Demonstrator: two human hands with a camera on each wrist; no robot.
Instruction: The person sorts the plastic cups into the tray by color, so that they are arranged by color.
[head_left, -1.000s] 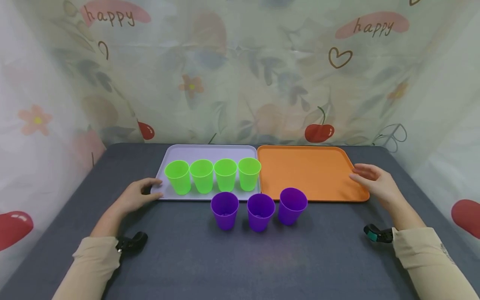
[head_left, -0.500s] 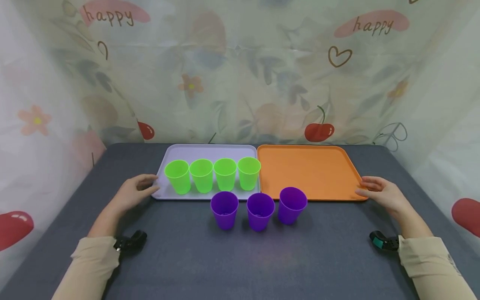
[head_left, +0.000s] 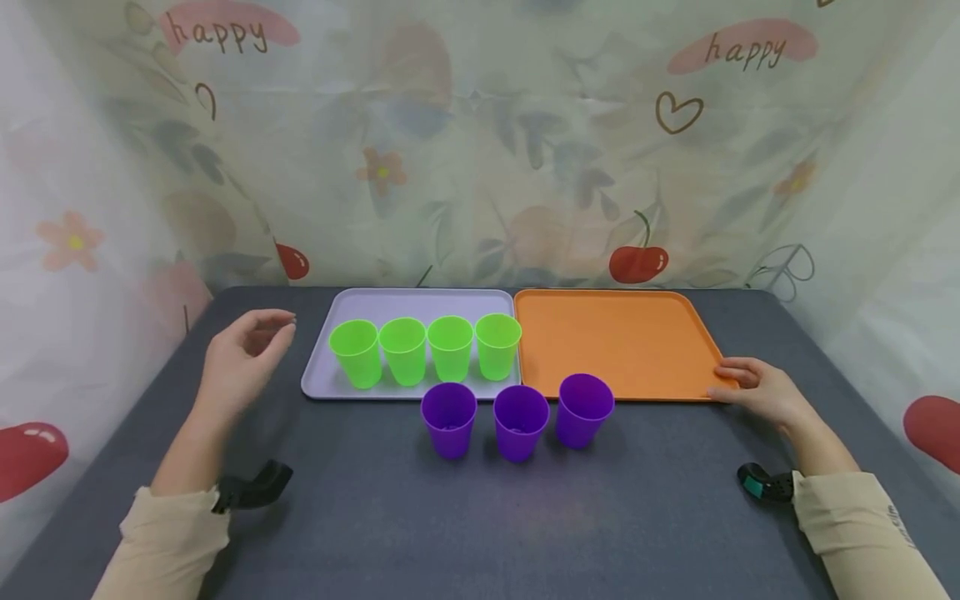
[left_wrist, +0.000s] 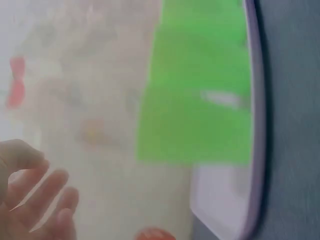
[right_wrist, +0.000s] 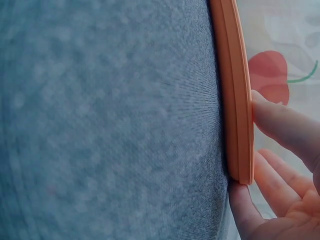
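My left hand (head_left: 240, 358) is raised off the table, left of the lavender tray (head_left: 318, 383), with relaxed fingers and nothing in them. Four-sided and shallow, that tray bears a row of bright green cups (head_left: 356, 358), blurred in the left wrist view, where my left fingers (left_wrist: 37, 200) also show. At the far right, my right hand (head_left: 761, 392) holds the front right corner of the orange tray (head_left: 622, 346). In the right wrist view the thumb lies on the tray's rim (right_wrist: 237, 100), and the other fingers (right_wrist: 275, 185) are around the corner.
Three purple cups, at left (head_left: 448, 423), middle (head_left: 520, 425) and right (head_left: 583, 412), stand before the trays. The two trays lie side by side near the back of the dark tabletop (head_left: 480, 533). A printed curtain (head_left: 480, 167) hangs behind and at both sides.
My left hand has let go of the lavender tray and lifted up and to the left. My right hand has slid toward the orange tray's front corner. The cups stay put.
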